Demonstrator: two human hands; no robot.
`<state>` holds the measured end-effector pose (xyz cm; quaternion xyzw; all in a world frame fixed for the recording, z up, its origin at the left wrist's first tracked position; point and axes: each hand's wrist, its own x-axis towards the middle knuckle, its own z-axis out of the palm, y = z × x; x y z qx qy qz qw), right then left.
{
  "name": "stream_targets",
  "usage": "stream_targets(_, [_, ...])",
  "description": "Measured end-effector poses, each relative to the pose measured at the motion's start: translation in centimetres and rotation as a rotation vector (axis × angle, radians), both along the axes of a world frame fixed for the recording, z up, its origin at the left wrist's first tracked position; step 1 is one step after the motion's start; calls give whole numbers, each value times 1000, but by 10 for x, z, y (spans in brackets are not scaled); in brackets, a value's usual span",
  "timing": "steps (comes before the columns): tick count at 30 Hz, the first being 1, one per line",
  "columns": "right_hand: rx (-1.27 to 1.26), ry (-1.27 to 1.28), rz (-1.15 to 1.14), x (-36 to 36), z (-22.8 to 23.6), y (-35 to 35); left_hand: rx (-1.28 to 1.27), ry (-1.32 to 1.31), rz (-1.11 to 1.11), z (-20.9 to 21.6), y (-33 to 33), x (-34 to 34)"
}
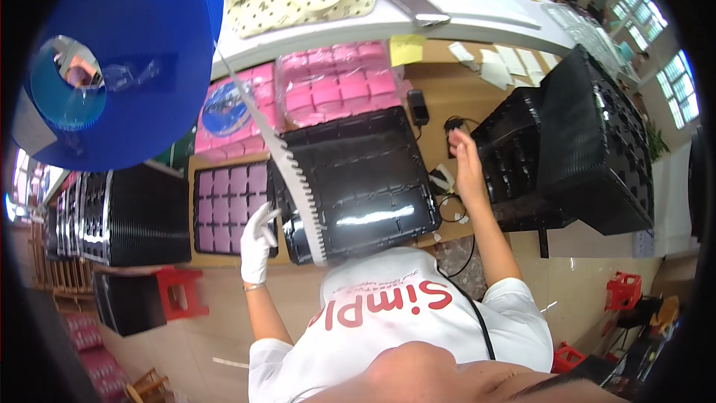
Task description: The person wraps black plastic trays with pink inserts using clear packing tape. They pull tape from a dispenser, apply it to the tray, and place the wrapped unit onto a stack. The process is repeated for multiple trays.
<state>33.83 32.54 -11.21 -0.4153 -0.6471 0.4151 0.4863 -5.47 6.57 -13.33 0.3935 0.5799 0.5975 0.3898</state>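
My left hand [257,245], in a white glove, is at the right front corner of a black tray of purple foam blocks [231,198]. Its fingers are apart and hold nothing that I can see. Just right of it lies a wide glossy black plastic tray [365,179]. A pale strip with a toothed edge [294,179] hangs across that tray's left side, coming down from near a big blue reel [160,67]. My bare right hand [468,168] is raised with fingers stretched out, beside a black cable [450,209] and the stacked black trays on the right.
Tall stacks of black trays stand at right [589,149] and left [149,213]. Behind the glossy tray lie wrapped pink foam blocks [335,82], a roll of blue film [227,110] and a black adapter [418,107]. A spotted bag [302,0] and a phone [414,4] rest on the white shelf.
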Motion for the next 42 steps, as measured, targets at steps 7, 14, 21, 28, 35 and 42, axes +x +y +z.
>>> stream_targets(7, [136, 87, 134, -36, 38, 42, -300, 591, -282, 12, 12, 50])
stream_targets(14, [303, 201, 98, -53, 89, 100, -358, 79, 12, 4, 17, 72])
stream_targets(21, [262, 547, -75, -21, 191, 280, -279, -13, 64, -1, 35, 83])
stream_targets(28, [-124, 640, -166, 3, 197, 340, -326, -15, 160, -2, 29, 86])
stream_targets(35, [9, 622, -52, 5, 176, 325, -356, -8, 150, 7, 33, 89])
stream_targets(42, [40, 680, 40, 1, 180, 272, -325, -28, 127, 8, 34, 89])
